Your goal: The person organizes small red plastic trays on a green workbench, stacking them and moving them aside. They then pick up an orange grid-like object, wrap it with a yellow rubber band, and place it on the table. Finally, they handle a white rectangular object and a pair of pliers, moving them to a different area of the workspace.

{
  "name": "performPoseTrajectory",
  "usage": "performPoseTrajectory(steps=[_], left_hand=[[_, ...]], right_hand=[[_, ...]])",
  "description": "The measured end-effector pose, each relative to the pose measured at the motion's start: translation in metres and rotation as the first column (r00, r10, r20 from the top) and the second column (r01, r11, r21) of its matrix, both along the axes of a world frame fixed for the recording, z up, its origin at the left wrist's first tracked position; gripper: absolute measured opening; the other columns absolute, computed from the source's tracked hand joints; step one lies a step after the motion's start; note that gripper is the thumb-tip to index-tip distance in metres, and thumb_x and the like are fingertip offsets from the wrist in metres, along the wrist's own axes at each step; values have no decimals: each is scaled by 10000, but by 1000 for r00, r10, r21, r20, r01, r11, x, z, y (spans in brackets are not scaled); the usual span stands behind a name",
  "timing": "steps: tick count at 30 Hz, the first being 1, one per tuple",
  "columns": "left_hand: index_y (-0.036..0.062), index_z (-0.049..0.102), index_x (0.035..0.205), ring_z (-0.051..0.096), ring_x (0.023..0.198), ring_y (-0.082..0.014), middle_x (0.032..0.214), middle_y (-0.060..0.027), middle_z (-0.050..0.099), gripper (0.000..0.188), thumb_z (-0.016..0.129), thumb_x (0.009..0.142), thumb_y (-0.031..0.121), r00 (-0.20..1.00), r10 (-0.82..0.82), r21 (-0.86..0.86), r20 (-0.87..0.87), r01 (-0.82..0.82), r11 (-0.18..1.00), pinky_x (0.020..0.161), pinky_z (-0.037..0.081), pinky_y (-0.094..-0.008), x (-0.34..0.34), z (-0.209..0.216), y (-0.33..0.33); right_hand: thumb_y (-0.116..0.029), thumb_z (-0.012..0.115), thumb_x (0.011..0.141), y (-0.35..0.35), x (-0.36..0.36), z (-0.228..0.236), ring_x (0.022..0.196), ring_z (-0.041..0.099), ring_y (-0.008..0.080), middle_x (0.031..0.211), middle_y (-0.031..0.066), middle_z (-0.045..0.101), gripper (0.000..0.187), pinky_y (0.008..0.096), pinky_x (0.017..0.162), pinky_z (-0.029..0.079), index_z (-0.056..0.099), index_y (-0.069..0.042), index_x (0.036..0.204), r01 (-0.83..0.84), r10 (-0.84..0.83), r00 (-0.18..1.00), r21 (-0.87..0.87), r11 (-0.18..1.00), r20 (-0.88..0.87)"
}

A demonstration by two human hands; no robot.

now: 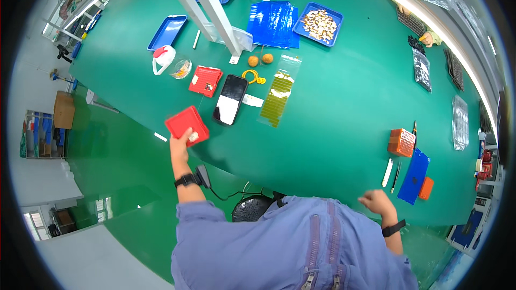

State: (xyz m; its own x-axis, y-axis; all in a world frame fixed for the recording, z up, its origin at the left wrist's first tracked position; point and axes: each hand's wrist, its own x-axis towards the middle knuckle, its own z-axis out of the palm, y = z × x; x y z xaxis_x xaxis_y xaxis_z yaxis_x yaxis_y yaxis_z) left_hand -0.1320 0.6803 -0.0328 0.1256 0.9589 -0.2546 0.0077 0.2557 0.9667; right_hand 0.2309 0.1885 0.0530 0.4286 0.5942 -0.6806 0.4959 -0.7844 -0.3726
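My left hand (180, 147) grips a shallow red plastic box (185, 120) by its near edge, thumb on top, out past the table's left front edge. A black-framed phone (231, 99) lies to its right, and beyond it a similar red box (205, 81) with small bits inside rests on the table. My right hand (378, 202) is curled closed above the front edge of the table, with nothing visible in it. Closest to it are a white strip (387, 173), a thin black pen-like tool (395, 177) and a blue sheet (414, 177).
The green table (333, 113) carries a strip of yellow-green pieces (278, 92), two brown balls (267, 58), a blue tray of small pieces (320, 23) and an orange basket (401, 142). A white metal post (215, 16) rises there. Another person's hand (426, 39) is at far right.
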Motion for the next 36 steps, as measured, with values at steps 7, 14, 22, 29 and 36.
performPoseTrajectory(steps=[7, 14, 22, 29, 36], left_hand=[[45, 505, 1026, 576, 897, -209, 983, -93, 583, 500, 776, 606, 40, 926, -371, 174, 61, 356, 918, 787, 492, -322, 111, 0, -161], [63, 486, 1053, 547, 950, -284, 1029, -118, 560, 543, 785, 602, 103, 821, -418, 648, -388, 566, 510, 826, 443, -367, 161, -35, -195], [26, 548, 1008, 575, 885, -213, 948, -90, 597, 342, 682, 694, 8, 694, -581, 379, -424, 719, 582, 807, 441, -309, 157, -60, -191], [-7, 504, 1101, 561, 898, -156, 1026, -73, 571, 330, 622, 794, 20, 818, -566, 99, 101, 558, 824, 804, 449, -279, 164, -6, -200], [7, 448, 1159, 562, 900, -161, 1055, -78, 544, 341, 554, 835, 25, 793, -553, -97, 256, 590, 801, 784, 464, -300, 172, 18, -198]], right_hand=[[-331, 657, 759, 148, -22, 10, 940, 565, 330, 1160, 186, 510, 607, 392, 804, 464, 415, -50, 1240, -230, 277, 961, 510, 829, -17], [-227, 655, 729, 191, -35, -62, 902, 582, 279, 1020, 86, 586, 398, 361, 762, 482, 512, -106, 1080, -311, 258, 947, 741, 596, 190], [-163, 640, 729, 178, -32, -88, 884, 589, 284, 939, 88, 617, 292, 372, 757, 473, 533, -108, 995, -137, 148, 988, 691, 709, 44], [-113, 681, 726, 174, -28, -66, 872, 605, 220, 974, 95, 632, 399, 332, 783, 471, 522, -48, 1086, 323, 67, 879, 692, 646, -473], [-135, 671, 778, 202, -55, -66, 966, 544, 156, 1090, 96, 572, 442, 313, 819, 462, 485, 8, 1153, 699, 68, 461, 410, 586, -885]])
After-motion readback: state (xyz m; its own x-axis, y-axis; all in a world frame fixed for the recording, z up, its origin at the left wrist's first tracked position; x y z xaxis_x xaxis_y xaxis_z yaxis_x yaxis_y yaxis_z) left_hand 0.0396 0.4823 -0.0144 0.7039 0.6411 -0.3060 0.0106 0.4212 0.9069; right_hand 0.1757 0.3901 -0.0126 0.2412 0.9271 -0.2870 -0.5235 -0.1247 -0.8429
